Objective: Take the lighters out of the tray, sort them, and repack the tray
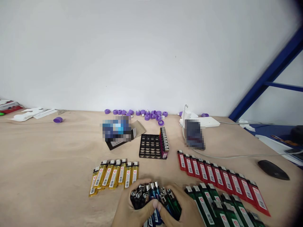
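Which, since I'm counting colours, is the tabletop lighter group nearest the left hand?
The yellow lighters, just beyond the left hand; the red lighters and green lighters lie farther right.

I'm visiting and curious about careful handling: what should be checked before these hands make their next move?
1. Bundle secured from both sides: ok; the left hand and right hand cup the held lighters.
2. Held lighters all one colour: not ok; black, blue and green show.
3. Black tray lying flat: ok; purple lighters stand along its right side.
4. Red lighters side by side: ok; they form a slanting row.
5. Left hand clear of the yellow lighters: cannot tell; they meet in this view.
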Demonstrator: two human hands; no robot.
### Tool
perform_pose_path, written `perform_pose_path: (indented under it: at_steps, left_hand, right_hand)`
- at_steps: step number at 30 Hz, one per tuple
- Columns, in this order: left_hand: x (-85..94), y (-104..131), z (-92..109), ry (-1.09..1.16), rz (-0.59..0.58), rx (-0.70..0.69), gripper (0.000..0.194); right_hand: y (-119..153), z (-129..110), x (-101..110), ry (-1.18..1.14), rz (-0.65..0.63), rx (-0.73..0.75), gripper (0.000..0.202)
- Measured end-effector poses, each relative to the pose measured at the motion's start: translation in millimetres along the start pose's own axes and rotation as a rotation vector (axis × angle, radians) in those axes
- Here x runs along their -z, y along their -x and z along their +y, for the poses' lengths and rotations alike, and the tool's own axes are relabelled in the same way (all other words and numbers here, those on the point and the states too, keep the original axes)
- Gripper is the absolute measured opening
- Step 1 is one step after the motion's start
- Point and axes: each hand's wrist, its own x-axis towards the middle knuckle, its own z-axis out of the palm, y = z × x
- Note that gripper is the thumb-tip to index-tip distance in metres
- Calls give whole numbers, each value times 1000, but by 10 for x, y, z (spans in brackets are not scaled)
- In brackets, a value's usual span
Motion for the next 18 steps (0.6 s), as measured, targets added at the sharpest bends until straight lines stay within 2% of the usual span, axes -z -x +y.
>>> perform_pose_path:
  at_steps: [5, 11, 15, 18]
  left_hand:
    - [22, 9, 89, -84, 12, -24, 39]
    - [49, 59, 79, -85, 80, -74, 42]
    - [110, 115, 81, -93, 38, -75, 42]
    - [194, 146, 55, -119, -6, -135, 35]
  right_hand:
    - [12, 6, 15, -7, 29, -198, 45]
    - [-23, -66, 52, -71, -36, -116, 30]
    - [-43, -47, 49, -137, -55, -155, 37]
    - [-44, -14, 44, -129, -111, -132, 31]
